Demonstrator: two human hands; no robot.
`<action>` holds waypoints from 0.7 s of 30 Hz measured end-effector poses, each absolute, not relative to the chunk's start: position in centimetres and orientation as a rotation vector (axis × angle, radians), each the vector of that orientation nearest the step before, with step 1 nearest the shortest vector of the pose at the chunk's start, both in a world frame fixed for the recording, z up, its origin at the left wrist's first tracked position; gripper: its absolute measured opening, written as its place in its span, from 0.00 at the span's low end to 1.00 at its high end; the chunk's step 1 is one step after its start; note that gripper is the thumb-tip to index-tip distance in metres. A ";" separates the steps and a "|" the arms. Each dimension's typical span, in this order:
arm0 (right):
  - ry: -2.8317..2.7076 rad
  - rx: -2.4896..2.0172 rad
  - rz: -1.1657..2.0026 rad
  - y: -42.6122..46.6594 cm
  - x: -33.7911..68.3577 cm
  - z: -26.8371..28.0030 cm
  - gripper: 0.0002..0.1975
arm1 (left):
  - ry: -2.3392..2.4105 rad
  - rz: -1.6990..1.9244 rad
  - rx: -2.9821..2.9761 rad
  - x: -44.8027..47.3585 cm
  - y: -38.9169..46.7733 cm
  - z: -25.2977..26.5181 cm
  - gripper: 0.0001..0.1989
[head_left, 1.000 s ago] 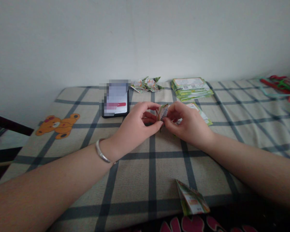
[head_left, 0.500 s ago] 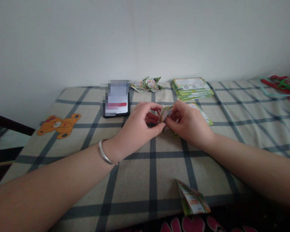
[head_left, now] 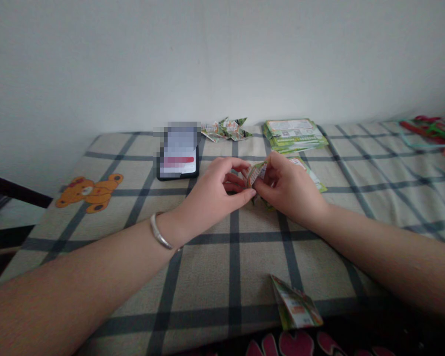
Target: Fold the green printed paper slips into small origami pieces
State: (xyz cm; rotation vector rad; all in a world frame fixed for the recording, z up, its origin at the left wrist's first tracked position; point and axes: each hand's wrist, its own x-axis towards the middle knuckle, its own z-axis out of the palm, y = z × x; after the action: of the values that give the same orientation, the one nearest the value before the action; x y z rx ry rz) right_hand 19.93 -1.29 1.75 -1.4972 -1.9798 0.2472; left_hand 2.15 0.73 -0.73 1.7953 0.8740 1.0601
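Observation:
Between my hands, over the middle of the table, is a small folded piece of printed paper (head_left: 257, 173), green and white. My left hand (head_left: 225, 182), with a silver bangle at the wrist, pinches its left side between thumb and fingers. On the other side my right hand (head_left: 285, 182) grips the paper with thumb and bent forefinger. The fingers partly hide the folds. Partly under my right hand lies a flat printed leaflet (head_left: 311, 178). A folded paper triangle (head_left: 298, 306) rests at the near table edge.
A phone (head_left: 180, 153) leans at the back left, beside several folded paper pieces (head_left: 226, 129). A stack of printed leaflets (head_left: 294, 134) lies near the wall. Red and green strips (head_left: 433, 129) are at far right. A bear figure (head_left: 91, 193) lies flat on the checked tablecloth (head_left: 207, 282).
Both hands stay in nearly the same place on the folded paper. The paper between the fingers has tilted slightly, and a little more of its printed face shows.

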 end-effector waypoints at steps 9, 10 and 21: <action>-1.972 -1.461 0.331 -0.7 20.1 1.3 0.11 | 0.900 0.982 1.753 2.2 0.8 -0.4 0.19; -1.971 -1.457 0.341 -0.7 20.2 1.2 0.11 | 0.896 0.958 1.750 2.0 0.9 -0.2 0.19; -2.007 -1.420 0.394 -0.4 20.5 0.9 0.06 | 0.811 0.858 1.683 1.7 1.4 0.0 0.17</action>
State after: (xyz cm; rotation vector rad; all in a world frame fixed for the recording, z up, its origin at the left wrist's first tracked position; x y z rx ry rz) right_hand 20.49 -0.44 0.87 -1.4196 -2.0067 0.3938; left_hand 1.69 1.41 0.02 1.6828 0.8113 0.8581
